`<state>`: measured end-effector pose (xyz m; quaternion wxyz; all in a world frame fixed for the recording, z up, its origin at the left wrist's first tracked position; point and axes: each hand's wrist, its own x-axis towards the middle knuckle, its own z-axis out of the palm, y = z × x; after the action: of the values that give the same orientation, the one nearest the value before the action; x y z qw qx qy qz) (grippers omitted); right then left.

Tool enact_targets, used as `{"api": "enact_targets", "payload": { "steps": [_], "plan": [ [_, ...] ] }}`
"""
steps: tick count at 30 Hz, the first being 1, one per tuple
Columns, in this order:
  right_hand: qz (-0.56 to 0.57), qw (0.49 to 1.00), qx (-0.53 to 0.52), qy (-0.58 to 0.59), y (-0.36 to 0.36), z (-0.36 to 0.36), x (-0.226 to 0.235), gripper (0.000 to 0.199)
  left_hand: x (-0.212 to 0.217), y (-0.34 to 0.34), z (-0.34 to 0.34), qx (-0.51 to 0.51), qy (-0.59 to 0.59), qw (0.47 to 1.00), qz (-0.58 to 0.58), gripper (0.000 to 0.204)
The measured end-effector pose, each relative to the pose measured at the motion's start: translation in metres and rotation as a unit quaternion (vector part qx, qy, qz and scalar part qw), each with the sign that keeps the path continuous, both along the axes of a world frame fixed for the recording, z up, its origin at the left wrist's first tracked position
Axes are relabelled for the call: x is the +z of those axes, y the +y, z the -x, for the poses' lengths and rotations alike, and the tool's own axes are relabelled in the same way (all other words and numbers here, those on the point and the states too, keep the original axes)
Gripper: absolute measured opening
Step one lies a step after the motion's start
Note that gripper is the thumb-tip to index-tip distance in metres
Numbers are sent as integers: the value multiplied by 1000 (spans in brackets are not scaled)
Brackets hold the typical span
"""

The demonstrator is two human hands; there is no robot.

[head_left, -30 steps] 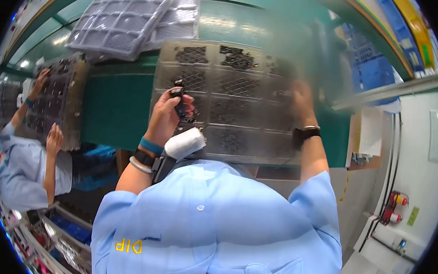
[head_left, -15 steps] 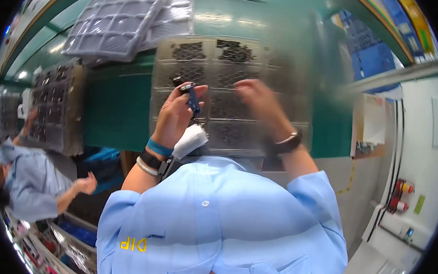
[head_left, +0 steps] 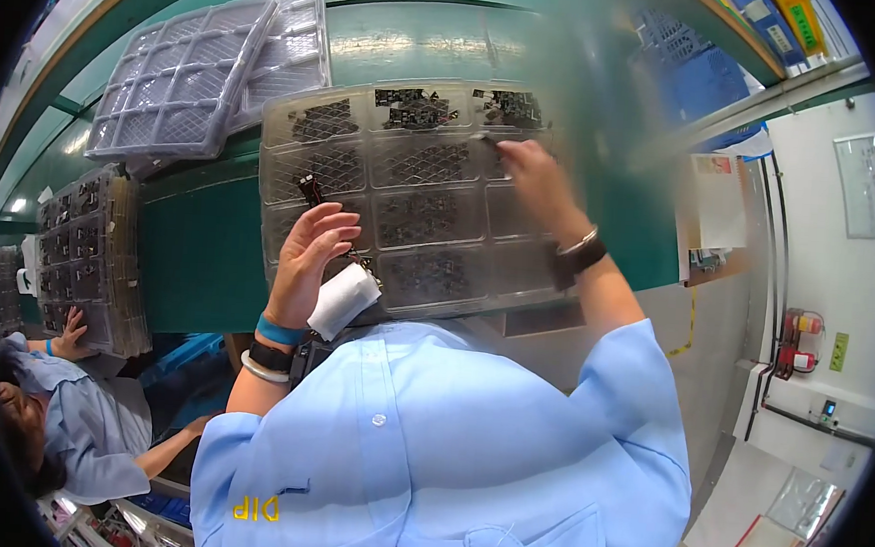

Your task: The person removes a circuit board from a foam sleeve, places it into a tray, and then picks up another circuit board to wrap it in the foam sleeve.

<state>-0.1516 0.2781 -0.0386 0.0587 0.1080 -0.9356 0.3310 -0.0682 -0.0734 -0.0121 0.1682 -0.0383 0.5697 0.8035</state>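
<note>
My left hand (head_left: pixel 313 261) is over the left side of a clear compartment tray (head_left: pixel 375 202), its fingers curled. A small black part with a pale connector end and thin wires (head_left: pixel 310 188) sticks out above those fingers; the rest is hidden behind the hand. Over the tray's far right compartments, my right hand (head_left: pixel 541 185) pinches a small dark piece (head_left: pixel 484 139), blurred by motion. Piles of small black parts (head_left: pixel 414 110) lie in the tray's compartments. Beside my left wrist is a white wrapped bundle (head_left: pixel 344 303).
Two empty clear trays (head_left: pixel 184 73) lie overlapped at the far left. A stack of filled trays (head_left: pixel 93 257) stands left on the green table (head_left: pixel 193 259), where a co-worker's hand (head_left: pixel 71 336) touches it. Blue bins (head_left: pixel 705 84) sit at the far right, behind a metal rail (head_left: pixel 768 103).
My right hand has moved up and right over the tray, with a dark piece now showing in its fingertips. The blue board seen in my left hand no longer shows. The view has shifted.
</note>
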Motion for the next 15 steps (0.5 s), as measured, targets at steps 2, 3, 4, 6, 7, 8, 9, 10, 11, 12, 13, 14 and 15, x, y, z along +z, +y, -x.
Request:
{"api": "enact_targets", "payload": {
  "steps": [2,3,4,6,7,8,9,10,11,12,13,14,15],
  "plan": [
    [-50,998,-22,5,28,18,-9,24,0,-5,-3,13,-2,1000,8,35],
    [-96,995,-18,18,38,27,-14,24,0,-7,-5,24,-4,1000,16,34],
    [-143,989,-15,31,47,34,-19,24,0,-9,-6,34,-6,999,24,33],
    [-186,981,-6,44,47,39,-25,24,0,-14,-10,48,-1,998,37,34],
    [-195,979,13,57,47,36,-29,24,-1,-17,-11,55,4,997,47,34],
    [-203,976,32,70,46,33,-30,24,-1,-19,-12,63,10,996,58,35],
    [-212,972,51,83,46,33,-32,24,-2,-22,-13,65,10,996,58,35],
    [-212,972,53,83,49,36,-32,24,-2,-25,-14,72,12,995,65,34],
    [-153,985,10,78,53,39,-33,25,-3,-28,-16,78,14,994,72,34],
    [-92,993,-33,72,58,43,-32,27,-3,-30,-17,84,16,993,79,33],
    [-32,994,-78,66,65,44,-32,28,-4,-31,-19,83,15,994,76,33],
    [-35,994,-79,66,74,47,-37,28,-5,-31,-21,88,10,993,74,32],
    [-37,993,-104,32,89,49,-47,27,-5,-30,-20,89,6,993,72,31]
  ]
}}
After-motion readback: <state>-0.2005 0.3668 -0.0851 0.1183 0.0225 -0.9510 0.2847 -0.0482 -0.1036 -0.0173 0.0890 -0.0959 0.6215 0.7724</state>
